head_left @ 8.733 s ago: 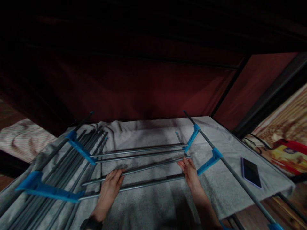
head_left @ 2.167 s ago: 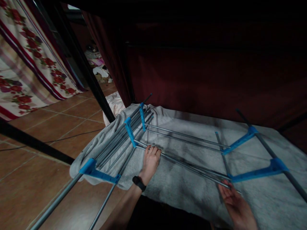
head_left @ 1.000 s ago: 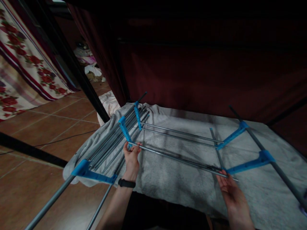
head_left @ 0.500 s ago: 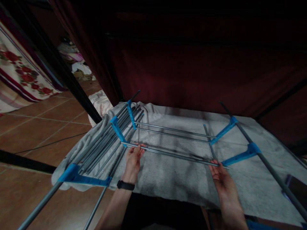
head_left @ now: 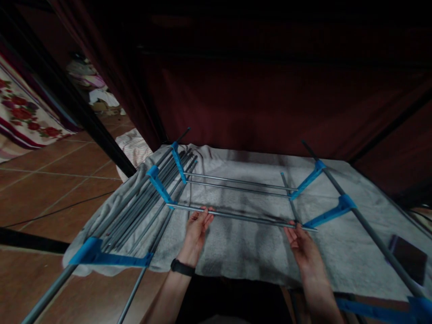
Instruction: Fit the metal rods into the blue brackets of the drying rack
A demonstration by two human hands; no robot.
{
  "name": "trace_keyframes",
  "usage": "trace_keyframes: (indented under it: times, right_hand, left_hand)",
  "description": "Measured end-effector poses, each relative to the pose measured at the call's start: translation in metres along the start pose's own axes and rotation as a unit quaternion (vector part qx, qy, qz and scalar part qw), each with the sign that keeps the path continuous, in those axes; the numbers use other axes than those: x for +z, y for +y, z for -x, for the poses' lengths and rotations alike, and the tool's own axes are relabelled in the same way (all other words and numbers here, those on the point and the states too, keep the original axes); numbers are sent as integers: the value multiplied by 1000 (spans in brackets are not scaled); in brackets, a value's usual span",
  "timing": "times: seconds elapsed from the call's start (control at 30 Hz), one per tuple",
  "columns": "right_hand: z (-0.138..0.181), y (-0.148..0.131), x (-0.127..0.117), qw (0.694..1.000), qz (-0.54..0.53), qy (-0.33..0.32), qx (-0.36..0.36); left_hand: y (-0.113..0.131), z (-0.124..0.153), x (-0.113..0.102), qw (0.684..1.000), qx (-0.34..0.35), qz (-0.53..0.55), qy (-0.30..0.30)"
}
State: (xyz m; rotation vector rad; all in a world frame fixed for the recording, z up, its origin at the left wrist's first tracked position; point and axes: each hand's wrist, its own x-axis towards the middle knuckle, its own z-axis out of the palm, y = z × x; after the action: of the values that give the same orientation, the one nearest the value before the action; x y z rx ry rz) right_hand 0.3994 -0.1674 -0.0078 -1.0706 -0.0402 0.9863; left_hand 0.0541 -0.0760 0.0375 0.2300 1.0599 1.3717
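A thin grey metal rod [head_left: 246, 218] runs crosswise between the two sides of a blue-and-grey rack frame. My left hand [head_left: 200, 223] pinches it left of its middle, and my right hand [head_left: 299, 236] grips it near its right end. At the left, the rod's end meets a blue plastic bracket [head_left: 161, 188]. Its right end lies by the tip of another blue bracket [head_left: 329, 213]; whether it is seated there I cannot tell. Behind it, two more crosswise rods [head_left: 236, 181] span between the far brackets.
Several loose rods [head_left: 145, 204] lie in a bundle at left on a grey blanket [head_left: 236, 252]. A dark phone-like object [head_left: 408, 258] rests at right. Dark red cloth [head_left: 253, 103] hangs behind, and a black post [head_left: 101, 130] slants at left above the tiled floor [head_left: 43, 193].
My left hand has slid right along the rod, away from the left bracket. My right hand has shifted slightly left. The view has turned a little to the right.
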Motion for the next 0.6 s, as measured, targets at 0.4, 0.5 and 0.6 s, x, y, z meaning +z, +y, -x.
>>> trace_keyframes:
  times: [0.4,0.5,0.6]
  right_hand:
    - [9,1,4,999,10,-18,-50]
    - [12,0,5,998,2,-22,-65]
    - [14,1,6,998,-1,-27,-64]
  left_hand:
    - [-5,10,5,998,-37,5,41]
    - [-1,10,-1,997,-42,15,70]
    - [2,10,-5,995,-45,16,86]
